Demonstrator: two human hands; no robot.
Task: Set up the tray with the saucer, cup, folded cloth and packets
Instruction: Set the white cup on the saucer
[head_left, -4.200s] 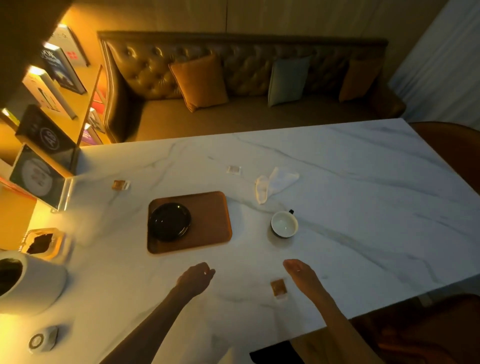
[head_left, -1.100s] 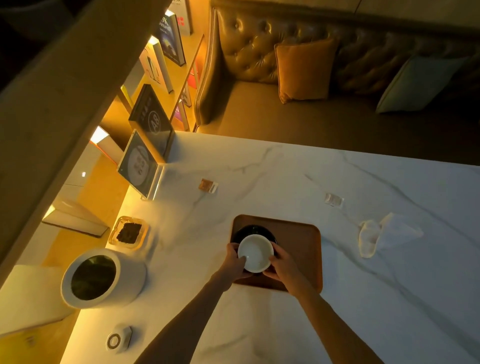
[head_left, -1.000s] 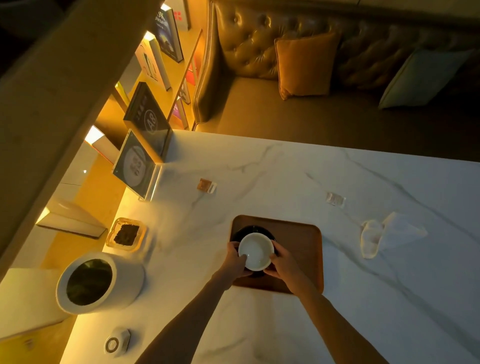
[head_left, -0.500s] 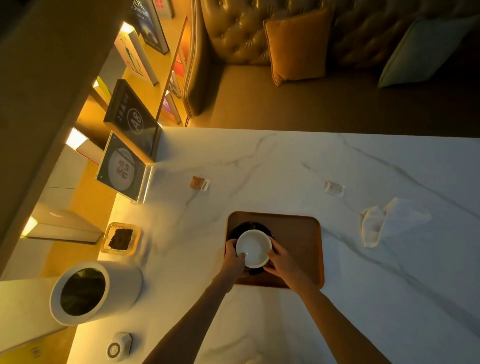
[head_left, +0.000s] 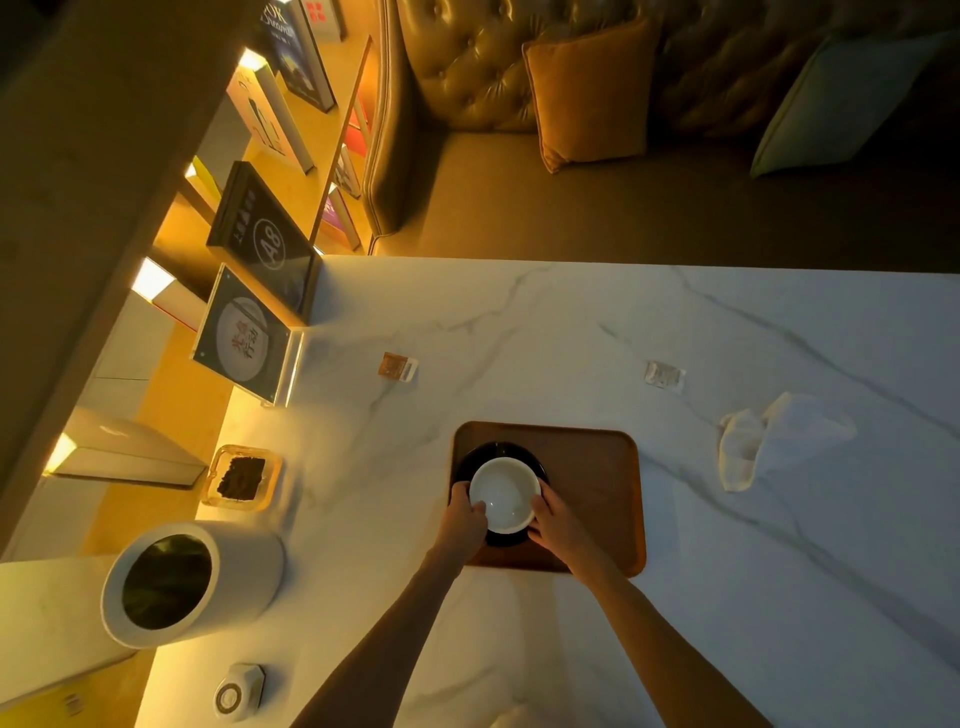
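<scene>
While gripped, cup (head_left: 503, 493): white, upright, mouth up, sits on the saucer, a hand on each side.
saucer (head_left: 501, 449): black, on the left part of the tray, mostly covered by the cup; dark rim shows around it.
tray (head_left: 592, 483): brown, rounded corners, flat on the tabletop (head_left: 519, 322); right part bare.
left hand (head_left: 465, 514): fingers curled against the cup's left wall, thumb at the rim; holding the cup.
right hand (head_left: 558, 527): fingers wrapped on the cup's right wall; holding the cup.
cloth (head_left: 774, 441): white, crumpled, not folded, on the tabletop right of the tray, apart from it.
brown packet (head_left: 397, 365): on the tabletop beyond the tray's left corner, well apart.
white packet (head_left: 664, 374): on the tabletop beyond the tray's right corner, near the cloth.
white canister (head_left: 192, 582): open top, at the tabletop's left edge.
glass dish (head_left: 241, 477): dark contents, just beyond the canister.
sign stand (head_left: 244, 338): upright at the far left corner.
</scene>
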